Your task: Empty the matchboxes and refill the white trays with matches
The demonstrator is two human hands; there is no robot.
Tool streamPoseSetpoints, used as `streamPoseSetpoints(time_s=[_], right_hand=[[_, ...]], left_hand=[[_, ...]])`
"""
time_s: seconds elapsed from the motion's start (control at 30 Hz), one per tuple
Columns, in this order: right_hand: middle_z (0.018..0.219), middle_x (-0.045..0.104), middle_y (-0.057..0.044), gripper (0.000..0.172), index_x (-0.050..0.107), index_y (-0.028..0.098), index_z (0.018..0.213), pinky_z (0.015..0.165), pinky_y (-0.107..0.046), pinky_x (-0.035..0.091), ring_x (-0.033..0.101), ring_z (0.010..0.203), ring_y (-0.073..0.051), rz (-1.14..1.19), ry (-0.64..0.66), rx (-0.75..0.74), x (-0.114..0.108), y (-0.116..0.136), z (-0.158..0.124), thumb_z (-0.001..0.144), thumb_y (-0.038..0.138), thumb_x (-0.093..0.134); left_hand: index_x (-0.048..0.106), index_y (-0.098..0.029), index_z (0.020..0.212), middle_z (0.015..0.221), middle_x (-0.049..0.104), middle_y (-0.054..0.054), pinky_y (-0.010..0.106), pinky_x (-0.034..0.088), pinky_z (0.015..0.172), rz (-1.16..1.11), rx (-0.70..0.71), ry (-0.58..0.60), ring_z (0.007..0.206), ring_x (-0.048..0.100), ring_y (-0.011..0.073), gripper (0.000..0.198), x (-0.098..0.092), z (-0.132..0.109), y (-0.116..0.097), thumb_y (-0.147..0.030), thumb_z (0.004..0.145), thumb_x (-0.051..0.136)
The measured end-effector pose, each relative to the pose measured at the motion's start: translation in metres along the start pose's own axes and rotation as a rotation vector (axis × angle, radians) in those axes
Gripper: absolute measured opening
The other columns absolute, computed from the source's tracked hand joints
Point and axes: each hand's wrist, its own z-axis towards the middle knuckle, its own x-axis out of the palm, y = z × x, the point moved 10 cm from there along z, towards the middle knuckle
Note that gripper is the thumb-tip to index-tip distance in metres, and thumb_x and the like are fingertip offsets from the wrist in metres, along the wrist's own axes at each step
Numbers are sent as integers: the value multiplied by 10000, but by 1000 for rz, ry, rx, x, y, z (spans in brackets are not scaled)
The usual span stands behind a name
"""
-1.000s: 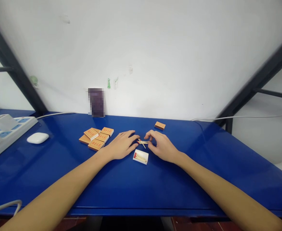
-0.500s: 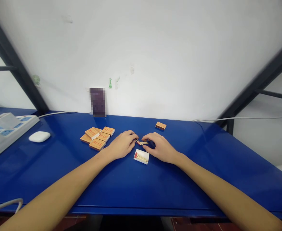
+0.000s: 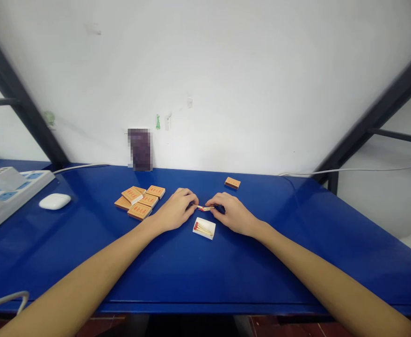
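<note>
A small bundle of red-tipped matches (image 3: 205,208) lies between my two hands on the blue table (image 3: 205,276). My left hand (image 3: 176,210) has its fingers curled and pinches the bundle's left end. My right hand (image 3: 231,213) is curled too and pinches the right end. Just in front of the hands sits an open white matchbox tray (image 3: 204,228) with a few matches inside. A heap of several orange matchboxes (image 3: 139,201) lies left of my left hand.
A single orange matchbox (image 3: 232,183) lies near the wall behind my right hand. At the far left are a white earbud case (image 3: 54,201) and a white power strip (image 3: 5,192). White cables run along the wall. Black frame bars rise at both sides.
Both hands have closed in on the loose matches; the scattered sticks are now gathered into one bundle pinched from both ends. My left hand's fingers went from spread to curled.
</note>
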Motion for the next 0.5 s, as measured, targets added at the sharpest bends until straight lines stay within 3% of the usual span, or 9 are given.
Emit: streamPoseSetpoints(time_s=[0.3, 0.5], right_hand=[[870, 689, -37, 155, 750, 199, 927, 693, -297, 492, 614, 756, -163, 144, 127, 175, -6, -17, -1, 867, 204, 607], [784, 673, -18, 163, 732, 173, 886, 631, -264, 460, 589, 677, -143, 150, 217, 280, -7, -27, -4, 805, 158, 592]], left_hand=[[578, -195, 948, 1093, 568, 76, 410, 445, 979, 19, 7, 65, 1086, 503, 230, 183, 1, -1, -2, -269, 996, 417], [540, -180, 951, 1177, 523, 109, 445, 439, 979, 65, 7, 157, 1116, 494, 248, 220, 5, -3, -5, -268, 1013, 347]])
